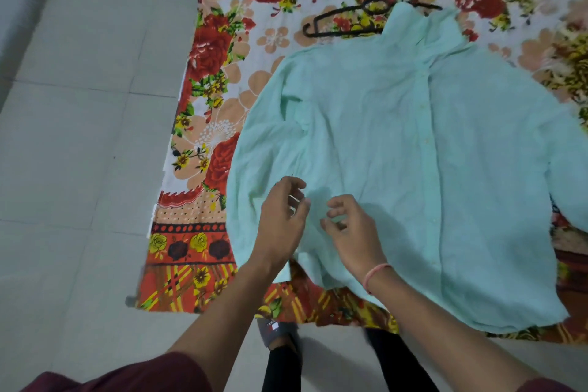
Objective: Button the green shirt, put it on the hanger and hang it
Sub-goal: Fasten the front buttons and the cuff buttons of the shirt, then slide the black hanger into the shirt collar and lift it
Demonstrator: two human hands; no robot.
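We look down from a head-worn camera at a pale mint-green long-sleeved cotton shirt lying spread flat, front up, on a floral bedsheet printed with red roses, yellow flowers and an orange patterned border. The sheet lies on a floor of pale grey tiles. The shirt's collar points away from us and its hem lies nearest us. A line of small buttons runs down the placket right of centre; we cannot tell how many are fastened.

A thin black wire hanger rests on the sheet just beyond the shirt, and its right end disappears under the collar.

Our two bare hands hover close together over the lower left part of the shirt, near the sleeve. The left hand has its fingers loosely curled and spread, gripping nothing we can make out. The right hand, with a thin pink thread band around the wrist, also has its fingers half curled and apart, with no fabric visibly pinched. Whether the fingertips touch the cloth we cannot tell.

Dark maroon sleeves show at the bottom edge. Below the arms we see black trousers and a grey sandal with a small red, white and blue flag logo; its lettering is too blurred to read.
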